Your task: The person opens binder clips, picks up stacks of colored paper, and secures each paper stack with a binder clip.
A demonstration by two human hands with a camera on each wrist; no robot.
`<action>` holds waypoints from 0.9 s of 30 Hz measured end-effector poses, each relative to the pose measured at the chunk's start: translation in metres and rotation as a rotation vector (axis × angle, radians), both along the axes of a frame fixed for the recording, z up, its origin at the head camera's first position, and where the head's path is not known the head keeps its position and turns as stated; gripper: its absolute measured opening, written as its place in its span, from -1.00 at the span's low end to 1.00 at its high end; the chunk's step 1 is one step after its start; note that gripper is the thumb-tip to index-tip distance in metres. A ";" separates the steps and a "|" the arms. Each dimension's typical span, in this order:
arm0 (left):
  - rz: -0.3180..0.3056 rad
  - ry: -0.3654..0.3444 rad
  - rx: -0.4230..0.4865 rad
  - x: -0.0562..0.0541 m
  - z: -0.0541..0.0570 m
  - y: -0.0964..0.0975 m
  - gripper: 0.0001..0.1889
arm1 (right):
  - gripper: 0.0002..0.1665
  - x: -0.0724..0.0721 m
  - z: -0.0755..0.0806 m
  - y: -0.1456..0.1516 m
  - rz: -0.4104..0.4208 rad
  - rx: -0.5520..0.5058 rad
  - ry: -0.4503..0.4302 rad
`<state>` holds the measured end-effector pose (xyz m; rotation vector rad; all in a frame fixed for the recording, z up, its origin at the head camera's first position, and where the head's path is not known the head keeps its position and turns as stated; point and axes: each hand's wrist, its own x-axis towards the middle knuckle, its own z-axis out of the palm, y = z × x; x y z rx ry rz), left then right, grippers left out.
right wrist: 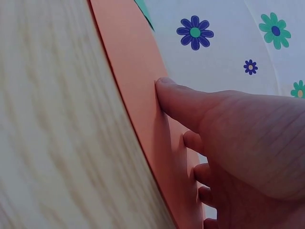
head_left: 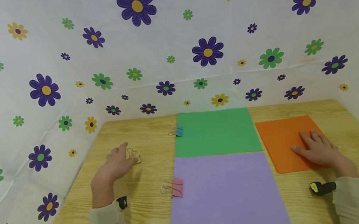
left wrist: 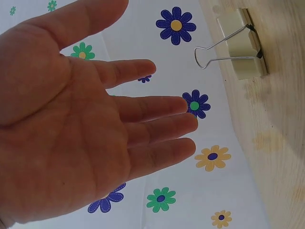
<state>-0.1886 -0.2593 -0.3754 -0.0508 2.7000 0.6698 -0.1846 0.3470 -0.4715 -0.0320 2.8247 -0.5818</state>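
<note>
My left hand [head_left: 115,165] hovers over the left part of the table, fingers extended and palm bare in the left wrist view. Closest to it is a pale yellow binder clip [left wrist: 243,45], standing on the wood apart from the fingers. My right hand [head_left: 320,149] rests with spread fingers on a stack of orange paper [head_left: 287,138]; thumb and fingertips touch the top sheet in the right wrist view. Green paper [head_left: 216,132] lies at the centre back, a blue binder clip [head_left: 179,131] on its left edge. In front, purple paper [head_left: 226,193] carries a pink binder clip [head_left: 178,187] on its left edge.
Everything lies on a wooden table [head_left: 146,207]. A white cloth with printed flowers [head_left: 165,27] hangs behind the table and along its sides. Dark straps with small devices sit at both wrists.
</note>
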 end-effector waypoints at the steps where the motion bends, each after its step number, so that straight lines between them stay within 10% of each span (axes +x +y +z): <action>1: -0.004 -0.003 -0.001 0.000 -0.001 0.000 -0.17 | 0.11 0.000 0.000 0.000 0.001 -0.001 -0.001; 27: -0.085 -0.028 -0.007 -0.001 -0.007 0.003 -0.24 | 0.09 0.001 0.005 -0.002 0.003 0.010 0.008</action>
